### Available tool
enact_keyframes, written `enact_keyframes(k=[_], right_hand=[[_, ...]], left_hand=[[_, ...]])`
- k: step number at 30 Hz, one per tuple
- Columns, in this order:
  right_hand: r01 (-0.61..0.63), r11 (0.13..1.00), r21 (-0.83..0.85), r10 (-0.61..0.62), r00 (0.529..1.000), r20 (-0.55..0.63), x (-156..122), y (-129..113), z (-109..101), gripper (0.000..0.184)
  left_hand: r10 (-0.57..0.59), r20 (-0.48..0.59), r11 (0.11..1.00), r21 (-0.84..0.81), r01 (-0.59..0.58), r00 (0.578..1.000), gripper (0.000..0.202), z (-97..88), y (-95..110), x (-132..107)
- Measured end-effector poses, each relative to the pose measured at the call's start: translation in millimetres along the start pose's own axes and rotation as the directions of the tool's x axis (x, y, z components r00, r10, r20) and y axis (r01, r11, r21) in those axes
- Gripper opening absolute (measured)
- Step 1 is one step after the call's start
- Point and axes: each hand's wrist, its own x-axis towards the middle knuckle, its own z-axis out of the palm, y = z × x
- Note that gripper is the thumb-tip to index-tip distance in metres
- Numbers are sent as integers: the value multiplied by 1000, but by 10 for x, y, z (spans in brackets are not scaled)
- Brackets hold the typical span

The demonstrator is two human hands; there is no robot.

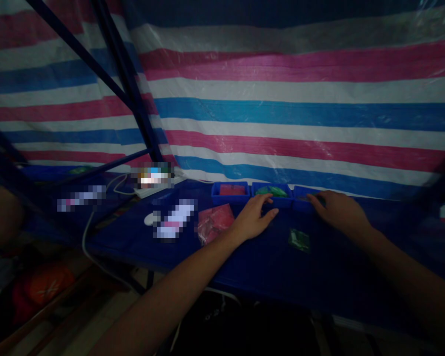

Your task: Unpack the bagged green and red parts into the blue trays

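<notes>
My left hand point(256, 217) hovers or rests just in front of the middle blue bin point(272, 201), which holds green packets point(271, 191). Its thumb stands apart from the loosely curved fingers, with nothing in between. My right hand point(339, 210) reaches into the right blue bin point(301, 203); its fingertips are partly hidden and the bin's contents are dark. A left blue bin point(230, 200) holds pink-red packets point(232, 190). Beside my left forearm lie clear bags with pink-red contents point(215, 222). A small green packet point(299, 240) lies flat on the table between my arms.
On the blue table point(244, 269), a blurred-out bright object point(176, 219) lies by a white round item point(152, 218). A white power strip point(159, 186) with cables stands behind. Dark blue frame bars point(143, 123) rise at left. Another person's arm point(2, 215) shows at far left.
</notes>
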Motion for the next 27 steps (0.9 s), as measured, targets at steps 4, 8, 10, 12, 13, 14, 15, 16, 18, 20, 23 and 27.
enact_keyframes(k=[4,8,10,12,13,14,15,16,18,20,23,27], right_hand=[[15,996,-91,-28,989,-142,10,-8,-54,53],[209,978,15,-194,930,-312,-6,-126,-17,50],[292,954,73,-260,920,-293,-27,-230,50,53],[372,920,128,-337,913,-229,-46,-330,137,56],[410,899,152,-381,905,-188,-52,-370,181,55],[454,875,169,-431,889,-157,-55,-400,219,53],[480,857,186,-460,877,-141,-56,-421,248,52],[495,845,200,-477,868,-134,-54,-435,265,51],[500,838,220,-480,866,-140,-49,-449,263,47],[489,839,239,-468,872,-143,-46,-464,227,43],[467,844,263,-447,884,-135,-43,-500,178,44],[489,841,231,-474,872,-122,-22,-533,214,54]], left_hand=[[11,2,1000,23,-11,1000,48,-4,11,-6],[-4,-1,996,85,4,1000,47,-19,23,-6],[-15,-6,991,135,16,1000,46,-29,26,-3],[-16,-4,983,185,16,1000,43,-38,27,2],[-15,2,978,208,15,1000,41,-40,25,3],[-18,13,973,229,14,1000,39,-41,23,3],[-24,29,968,250,16,999,37,-40,18,1],[-34,50,963,270,19,998,36,-38,13,-2],[-61,100,951,309,27,993,36,-33,-1,-16],[-90,145,938,345,35,985,40,-29,-15,-36],[-92,179,925,380,17,980,48,-35,-28,-58],[-18,232,939,338,-64,973,44,-49,-29,-43]])
